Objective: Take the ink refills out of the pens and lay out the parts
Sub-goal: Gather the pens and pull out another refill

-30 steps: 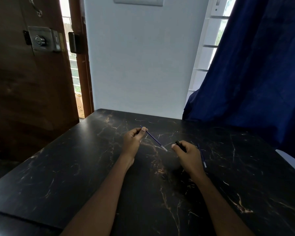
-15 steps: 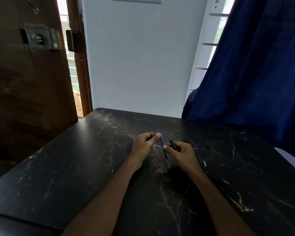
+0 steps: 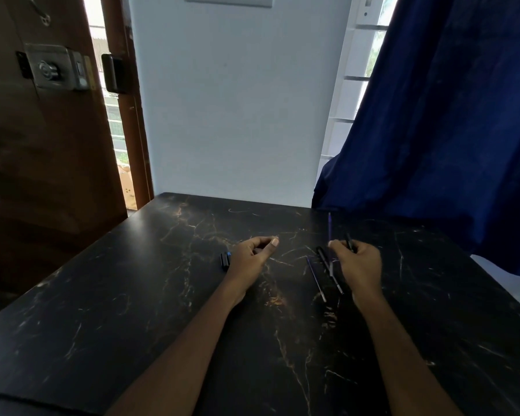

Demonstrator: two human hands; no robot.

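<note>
A broad black table (image 3: 108, 310) with a polished, marble-like top veined in thin gold and white lines fills the lower view; behind it stand a smooth pale wall (image 3: 234, 115), a dark wooden door (image 3: 42, 163) with a boxy metal lock (image 3: 53, 67), and a heavy deep-blue curtain (image 3: 451, 130) hanging in soft folds on the right. Both bare forearms reach over the tabletop; the left hand (image 3: 251, 258) is loosely curled, thumb toward forefinger, and whether it holds anything cannot be told; the right hand (image 3: 357, 262) pinches a thin blue ink refill (image 3: 329, 228) that points up and away, with a slim black pen part (image 3: 349, 241) also caught among its fingers. Just left of the right hand, two slender rods lie on the table side by side at a slant: a dark pen barrel (image 3: 327, 267) and a second blue refill (image 3: 315, 277). Beside the left hand's knuckles rest short black caps (image 3: 225, 260), one marked with a blue spot.
</note>
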